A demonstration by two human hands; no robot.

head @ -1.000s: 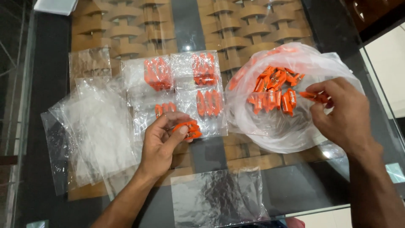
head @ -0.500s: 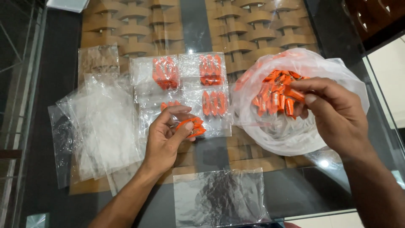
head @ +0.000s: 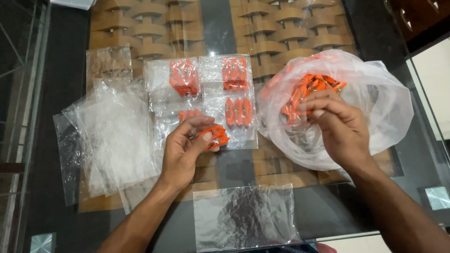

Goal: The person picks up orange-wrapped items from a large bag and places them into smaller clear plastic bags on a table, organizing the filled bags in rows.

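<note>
My left hand [head: 186,149] grips a few small orange pieces [head: 214,136] over the glass table [head: 56,112], just below several filled clear pouches [head: 234,98] that lie side by side. My right hand [head: 340,126] reaches into a large clear plastic bag [head: 384,103] full of the same orange pieces [head: 309,89], its fingers pinched among them. Whether those fingers hold a piece is hidden.
A loose stack of empty clear pouches [head: 110,136] lies left of my left hand. One empty pouch [head: 243,218] lies at the near edge. A woven wooden base [head: 140,28] shows under the glass. A metal frame runs along the left.
My right hand has slid left and deeper into the large bag. My left hand keeps its grip on the orange pieces, nearly still.
</note>
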